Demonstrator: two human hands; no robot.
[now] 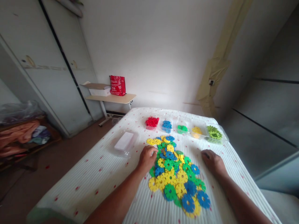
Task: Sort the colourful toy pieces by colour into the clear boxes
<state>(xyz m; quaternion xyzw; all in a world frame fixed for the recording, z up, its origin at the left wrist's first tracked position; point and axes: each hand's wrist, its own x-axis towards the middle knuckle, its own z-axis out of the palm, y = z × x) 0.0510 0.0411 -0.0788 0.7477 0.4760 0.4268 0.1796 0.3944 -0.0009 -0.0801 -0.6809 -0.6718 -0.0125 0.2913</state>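
Two hands at work here: the left hand, fingers curled, right at the left edge of a loose heap of yellow, green and blue plastic notched discs, and whether it pinches one I cannot tell! Over to the right hand, loosely bent on the white ribbed cloth with red spots, just beside the heap; its grip is hidden too.

These discs look light, thin and stiff, probably a touch slippery where they overlap, and hardly fragile. Best hold? Pinch the notched rim, or hook the centre hole!

Now the count: three colours in the heap, too overlapped for an exact tally. Beyond it, five clear plastic boxes in a row: one each of red, blue, green, yellow and lime-green pieces. And one clear plastic case bearing one white rectangular card, out left!
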